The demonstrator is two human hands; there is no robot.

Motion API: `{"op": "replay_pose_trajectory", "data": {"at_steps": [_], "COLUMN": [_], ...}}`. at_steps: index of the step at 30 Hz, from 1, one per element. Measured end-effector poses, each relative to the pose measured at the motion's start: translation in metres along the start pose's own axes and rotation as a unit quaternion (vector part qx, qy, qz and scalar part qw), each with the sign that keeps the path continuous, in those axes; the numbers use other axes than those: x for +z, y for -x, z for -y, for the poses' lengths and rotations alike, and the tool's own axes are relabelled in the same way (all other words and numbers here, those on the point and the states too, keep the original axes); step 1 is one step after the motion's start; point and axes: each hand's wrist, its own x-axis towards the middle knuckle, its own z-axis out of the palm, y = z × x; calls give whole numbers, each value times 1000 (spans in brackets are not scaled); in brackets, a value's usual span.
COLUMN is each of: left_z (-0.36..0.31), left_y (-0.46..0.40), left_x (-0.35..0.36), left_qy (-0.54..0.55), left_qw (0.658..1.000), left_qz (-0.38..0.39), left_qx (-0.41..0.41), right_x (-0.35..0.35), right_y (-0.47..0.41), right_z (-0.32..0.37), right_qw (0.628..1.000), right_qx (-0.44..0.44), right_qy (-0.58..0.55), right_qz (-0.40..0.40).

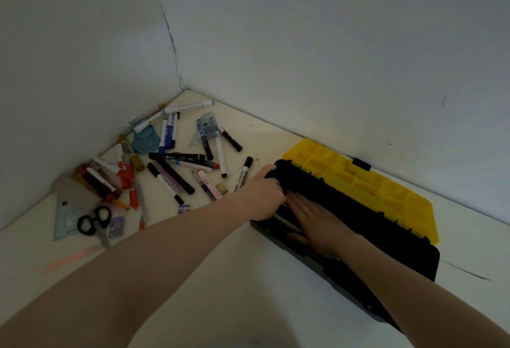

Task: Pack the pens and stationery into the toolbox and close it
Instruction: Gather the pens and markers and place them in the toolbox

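Note:
A black toolbox (386, 226) with a yellow compartment lid (367, 182) lies open on the pale table at the right. My left hand (265, 195) grips the toolbox's near left end. My right hand (317, 215) lies flat, fingers spread, inside the black tray. Several markers and pens (176, 165) are scattered on the table to the left, apart from both hands. Black-handled scissors (95, 222), a clear set square (66, 219) and a teal tape dispenser (145, 140) lie among them.
Two white walls meet in a corner behind the pile and run close behind the toolbox. The table's pale surface (220, 278) stretches toward me under my forearms. An orange pen (71, 258) lies near the front left.

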Motion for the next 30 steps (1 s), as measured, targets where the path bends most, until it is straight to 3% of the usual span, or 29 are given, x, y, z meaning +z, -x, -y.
{"op": "replay_pose_trajectory", "data": {"at_steps": [5,7,9,12,17,20,25,30], "left_z": [6,8,11,17,36,53,63,78], "left_y": [1,6,16,42,88,119,189,253], "left_x": [3,1,0,6,29,46,76,103], "left_qy": [97,206,284,290,304,355,407,389], "left_qw": [995,976,948,914,880,825,692,646], "left_qz": [-37,-70,-144,-265,-266,-243,-284,-232], "left_qx": [-7,-5,-15,-98,-252,-366,-524,-615], "right_x": [-2,-4,-8,-19,-49,-70,-87,-86], "right_y": [-10,-6,-2,-8,-12,-20,-51,-88], "right_z": [20,16,10,15,51,78,134,190], "right_qw": [999,998,999,995,954,946,957,961], "right_qx": [33,-17,-38,-6,-4,-43,-146,-164], "right_qy": [-5,37,6,-78,-150,-152,-132,-131], "right_qz": [-43,-39,7,-56,-259,-284,-215,-181]}}
